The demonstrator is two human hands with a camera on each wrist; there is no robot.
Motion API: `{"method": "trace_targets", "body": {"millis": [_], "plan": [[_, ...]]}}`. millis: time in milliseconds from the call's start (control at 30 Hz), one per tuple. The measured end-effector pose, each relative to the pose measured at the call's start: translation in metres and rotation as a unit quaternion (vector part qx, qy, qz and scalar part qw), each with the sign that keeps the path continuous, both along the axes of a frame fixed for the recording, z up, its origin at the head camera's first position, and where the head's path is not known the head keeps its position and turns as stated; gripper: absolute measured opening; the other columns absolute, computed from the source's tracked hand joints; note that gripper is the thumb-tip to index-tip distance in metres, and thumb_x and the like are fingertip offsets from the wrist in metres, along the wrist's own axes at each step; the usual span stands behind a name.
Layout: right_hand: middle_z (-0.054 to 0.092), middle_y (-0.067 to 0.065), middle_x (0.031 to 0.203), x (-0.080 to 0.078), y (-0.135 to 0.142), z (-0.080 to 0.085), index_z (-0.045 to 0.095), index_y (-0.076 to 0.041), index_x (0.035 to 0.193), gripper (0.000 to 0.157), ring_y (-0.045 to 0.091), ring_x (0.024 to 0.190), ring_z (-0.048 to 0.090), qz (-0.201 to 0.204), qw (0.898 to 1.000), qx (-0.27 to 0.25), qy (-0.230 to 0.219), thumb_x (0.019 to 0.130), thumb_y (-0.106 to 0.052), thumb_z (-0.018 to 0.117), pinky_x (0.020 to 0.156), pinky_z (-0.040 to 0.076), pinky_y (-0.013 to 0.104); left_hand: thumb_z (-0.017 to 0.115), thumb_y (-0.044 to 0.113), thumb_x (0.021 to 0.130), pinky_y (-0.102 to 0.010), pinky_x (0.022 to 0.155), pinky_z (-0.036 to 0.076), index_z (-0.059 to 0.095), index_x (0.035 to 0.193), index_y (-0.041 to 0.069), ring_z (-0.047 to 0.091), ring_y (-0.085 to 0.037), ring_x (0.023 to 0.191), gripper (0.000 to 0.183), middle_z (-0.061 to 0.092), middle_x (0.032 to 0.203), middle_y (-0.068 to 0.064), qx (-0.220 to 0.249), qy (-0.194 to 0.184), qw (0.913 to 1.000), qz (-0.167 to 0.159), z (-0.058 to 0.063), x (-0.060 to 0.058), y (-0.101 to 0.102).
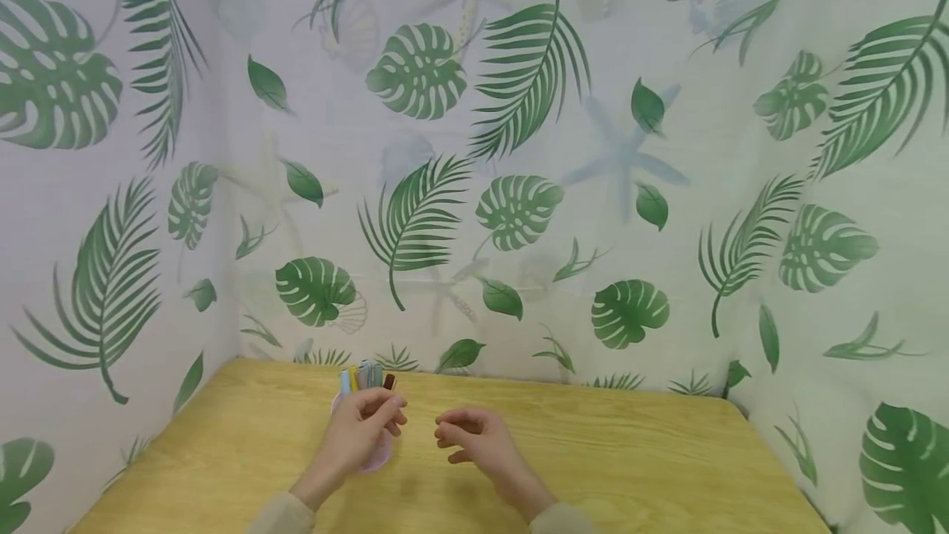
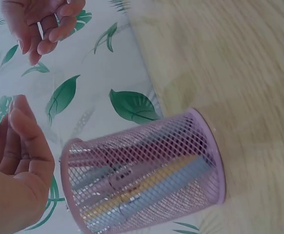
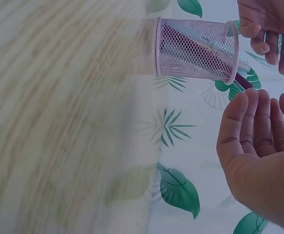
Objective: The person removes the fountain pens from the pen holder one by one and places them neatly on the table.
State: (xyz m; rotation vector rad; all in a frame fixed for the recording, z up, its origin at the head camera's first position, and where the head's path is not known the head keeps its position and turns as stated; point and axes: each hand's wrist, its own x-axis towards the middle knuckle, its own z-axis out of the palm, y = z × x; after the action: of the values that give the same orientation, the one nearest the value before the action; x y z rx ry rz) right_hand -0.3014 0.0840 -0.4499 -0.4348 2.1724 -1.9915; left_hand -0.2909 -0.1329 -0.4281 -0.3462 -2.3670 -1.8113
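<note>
A pink mesh pen holder (image 2: pixel 147 170) with several pens in it stands on the table, seen sideways in both wrist views. In the head view the pens (image 1: pixel 365 376) show above my left hand (image 1: pixel 362 427), which covers much of the holder. That hand is raised in front of the holder, its fingers loosely bent with nothing between them. To its right, my right hand (image 1: pixel 478 439) hovers over the table, fingers loosely curved and empty. A gap separates the two hands. The right wrist view shows the right hand (image 3: pixel 259 146) with its palm bare.
The wood-grain table (image 1: pixel 630 460) runs back to a white wall (image 1: pixel 549 270) printed with green leaves. Similar leafy walls close in the left and right sides.
</note>
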Motion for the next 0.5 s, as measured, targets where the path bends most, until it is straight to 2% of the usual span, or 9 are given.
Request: {"method": "trace_targets", "body": {"millis": [67, 167, 333, 500], "plan": [[0.072, 0.009, 0.101, -0.002, -0.005, -0.001, 0.067, 0.002, 0.112, 0.028, 0.016, 0.088, 0.068, 0.0, 1.0, -0.001, -0.004, 0.096, -0.021, 0.065, 0.074, 0.063, 0.035, 0.063, 0.021, 0.097, -0.027, 0.07, 0.059, 0.071, 0.098, 0.005, 0.067, -0.018, 0.069, 0.018, 0.071, 0.08, -0.01, -0.002, 0.006, 0.9998, 0.019, -0.001, 0.0, -0.005], [0.072, 0.005, 0.097, -0.007, -0.01, -0.002, 0.067, 0.0, 0.112, 0.029, 0.013, 0.085, 0.067, -0.008, 1.0, -0.007, -0.014, 0.096, -0.024, 0.065, 0.073, 0.062, 0.033, 0.064, 0.019, 0.096, -0.028, 0.067, 0.06, 0.073, 0.095, 0.006, 0.066, -0.019, 0.068, 0.015, 0.071, 0.078, -0.01, 0.008, 0.012, 0.9993, 0.035, -0.003, -0.002, -0.012], [0.069, 0.002, 0.09, -0.013, -0.015, -0.002, 0.066, 0.001, 0.113, 0.033, 0.011, 0.081, 0.065, -0.001, 0.999, -0.034, -0.027, 0.095, -0.027, 0.066, 0.071, 0.061, 0.029, 0.066, 0.02, 0.094, -0.021, 0.055, 0.054, 0.072, 0.094, 0.002, 0.063, -0.015, 0.067, 0.019, 0.07, 0.077, -0.009, 0.024, 0.013, 0.9985, 0.047, -0.005, -0.003, -0.023], [0.066, -0.002, 0.088, -0.022, -0.022, -0.009, 0.065, 0.003, 0.114, 0.035, 0.011, 0.08, 0.063, 0.019, 0.998, -0.062, -0.028, 0.095, -0.026, 0.067, 0.069, 0.059, 0.025, 0.066, 0.019, 0.095, -0.02, 0.049, 0.051, 0.07, 0.098, -0.003, 0.06, -0.013, 0.061, 0.022, 0.067, 0.075, -0.012, 0.035, 0.007, 0.9978, 0.056, -0.005, -0.005, -0.038]]}}
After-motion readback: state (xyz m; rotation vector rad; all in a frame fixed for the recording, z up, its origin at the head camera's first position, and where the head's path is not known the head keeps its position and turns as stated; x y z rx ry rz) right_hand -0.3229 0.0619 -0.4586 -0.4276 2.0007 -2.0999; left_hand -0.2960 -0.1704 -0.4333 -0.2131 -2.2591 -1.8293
